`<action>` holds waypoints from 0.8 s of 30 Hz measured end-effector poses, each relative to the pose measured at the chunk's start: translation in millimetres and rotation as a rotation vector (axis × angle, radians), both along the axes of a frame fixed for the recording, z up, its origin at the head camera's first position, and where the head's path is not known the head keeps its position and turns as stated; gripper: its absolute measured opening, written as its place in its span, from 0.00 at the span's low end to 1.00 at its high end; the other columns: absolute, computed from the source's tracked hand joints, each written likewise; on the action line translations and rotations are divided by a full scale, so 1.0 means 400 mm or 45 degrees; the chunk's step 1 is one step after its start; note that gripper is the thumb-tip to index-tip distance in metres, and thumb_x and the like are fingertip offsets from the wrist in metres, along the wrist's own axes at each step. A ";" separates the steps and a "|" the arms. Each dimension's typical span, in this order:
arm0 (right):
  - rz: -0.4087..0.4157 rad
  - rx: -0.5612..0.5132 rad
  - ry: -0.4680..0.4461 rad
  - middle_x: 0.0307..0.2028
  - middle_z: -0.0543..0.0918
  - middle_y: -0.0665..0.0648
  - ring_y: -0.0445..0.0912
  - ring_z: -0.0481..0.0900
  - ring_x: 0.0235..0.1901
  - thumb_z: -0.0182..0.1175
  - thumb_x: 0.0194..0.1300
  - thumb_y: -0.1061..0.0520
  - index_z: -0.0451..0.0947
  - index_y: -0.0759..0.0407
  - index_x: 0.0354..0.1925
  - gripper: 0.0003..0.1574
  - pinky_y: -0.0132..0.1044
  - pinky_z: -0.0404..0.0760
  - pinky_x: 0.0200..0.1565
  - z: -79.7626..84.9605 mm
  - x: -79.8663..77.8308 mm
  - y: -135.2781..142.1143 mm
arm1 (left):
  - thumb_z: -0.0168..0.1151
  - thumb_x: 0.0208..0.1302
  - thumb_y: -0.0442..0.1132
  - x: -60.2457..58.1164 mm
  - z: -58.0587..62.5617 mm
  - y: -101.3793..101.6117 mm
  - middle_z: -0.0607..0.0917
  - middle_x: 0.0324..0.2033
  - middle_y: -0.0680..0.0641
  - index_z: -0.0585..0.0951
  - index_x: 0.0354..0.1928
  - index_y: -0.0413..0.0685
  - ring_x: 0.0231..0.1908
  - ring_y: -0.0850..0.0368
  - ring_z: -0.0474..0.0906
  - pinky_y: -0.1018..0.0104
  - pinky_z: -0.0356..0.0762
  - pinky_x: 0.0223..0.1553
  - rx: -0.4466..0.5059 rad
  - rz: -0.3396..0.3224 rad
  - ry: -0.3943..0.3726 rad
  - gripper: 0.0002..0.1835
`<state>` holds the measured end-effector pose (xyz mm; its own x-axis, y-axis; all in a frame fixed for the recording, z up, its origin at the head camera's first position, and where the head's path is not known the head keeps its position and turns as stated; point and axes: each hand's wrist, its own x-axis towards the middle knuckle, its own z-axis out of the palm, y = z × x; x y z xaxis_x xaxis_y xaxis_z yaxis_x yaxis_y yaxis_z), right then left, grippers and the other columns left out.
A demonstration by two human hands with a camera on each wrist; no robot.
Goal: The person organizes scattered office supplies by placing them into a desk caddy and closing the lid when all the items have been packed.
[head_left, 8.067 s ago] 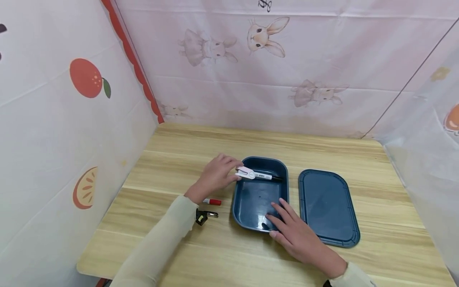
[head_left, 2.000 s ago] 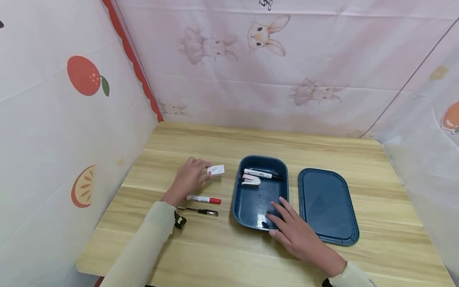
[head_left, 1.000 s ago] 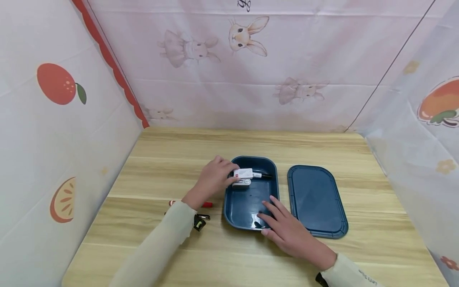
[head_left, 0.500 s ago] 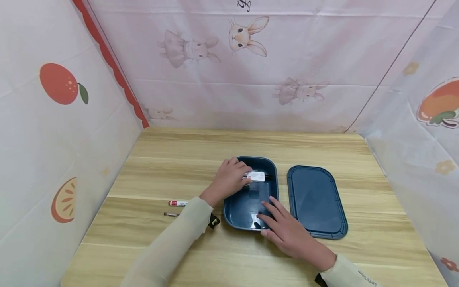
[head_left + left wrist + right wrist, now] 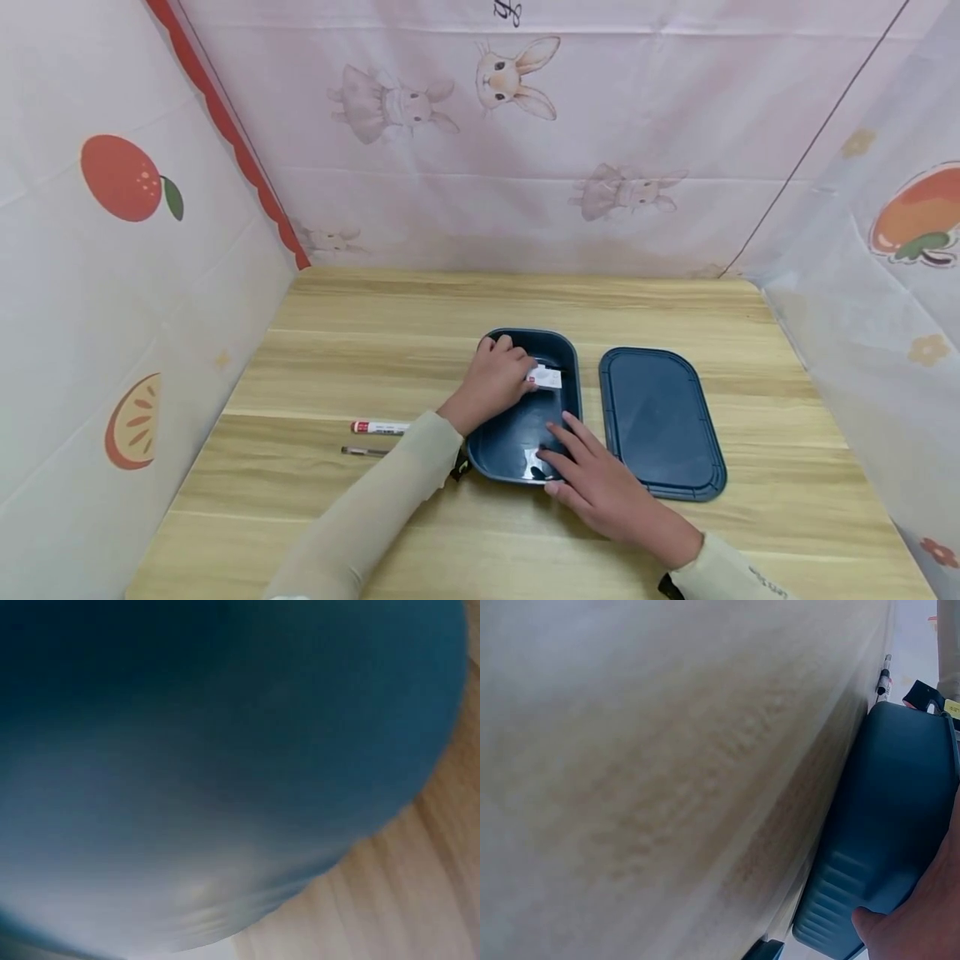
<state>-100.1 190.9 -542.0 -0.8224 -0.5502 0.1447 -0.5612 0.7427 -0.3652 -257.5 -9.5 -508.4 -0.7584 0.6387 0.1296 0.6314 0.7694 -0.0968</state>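
Note:
In the head view my left hand (image 5: 495,382) reaches over the left rim of a dark blue plastic box (image 5: 510,442). Between its thumb and fingers it pinches a small white block (image 5: 546,377) with a red mark, inside the box near the far end. That hand mostly hides the black-capped marker and small stapler lying there. My right hand (image 5: 607,487) rests on the near right corner of the box, fingers spread over the rim. The right wrist view shows its thumb against the box's outer wall (image 5: 877,817). The left wrist view is filled by blurred blue plastic (image 5: 262,772).
A flat blue lid (image 5: 663,425) lies right of the box. Left of it, a white and red marker (image 5: 378,427) and a thin pen (image 5: 363,452) lie partly under the left sleeve (image 5: 390,508). Printed cloth walls (image 5: 450,208) border the wooden table (image 5: 637,312).
The left hand picked up the white block left of the box and carried it right, into the box. Earlier it set down the stapler there. The right hand stays at the corner.

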 end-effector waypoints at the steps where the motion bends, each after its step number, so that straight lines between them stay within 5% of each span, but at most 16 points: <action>1: 0.001 -0.001 0.000 0.77 0.62 0.57 0.54 0.42 0.80 0.50 0.80 0.41 0.76 0.48 0.68 0.26 0.60 0.64 0.70 0.000 0.001 -0.001 | 0.61 0.70 0.63 0.001 -0.005 0.001 0.86 0.52 0.56 0.85 0.59 0.62 0.46 0.55 0.68 0.57 0.66 0.48 -0.016 0.002 0.006 0.23; 11: -0.022 -0.002 -0.052 0.78 0.61 0.55 0.50 0.38 0.81 0.49 0.80 0.40 0.76 0.46 0.68 0.27 0.59 0.63 0.71 0.003 0.000 -0.001 | 0.64 0.68 0.63 0.005 -0.024 0.007 0.86 0.45 0.57 0.88 0.53 0.62 0.42 0.54 0.67 0.58 0.64 0.43 -0.120 -0.014 0.126 0.20; 24: -0.019 -0.009 0.012 0.77 0.63 0.56 0.51 0.41 0.81 0.53 0.79 0.42 0.77 0.47 0.67 0.25 0.59 0.64 0.69 -0.007 0.000 -0.003 | 0.63 0.70 0.60 0.013 -0.037 0.018 0.84 0.43 0.56 0.89 0.51 0.62 0.43 0.53 0.66 0.58 0.67 0.44 -0.192 -0.037 0.165 0.17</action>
<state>-99.9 189.6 -545.0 -0.8290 -0.5369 0.1566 -0.5537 0.7483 -0.3653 -252.2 -2.3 -523.1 -0.7224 0.6798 0.1264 0.6280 0.7216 -0.2916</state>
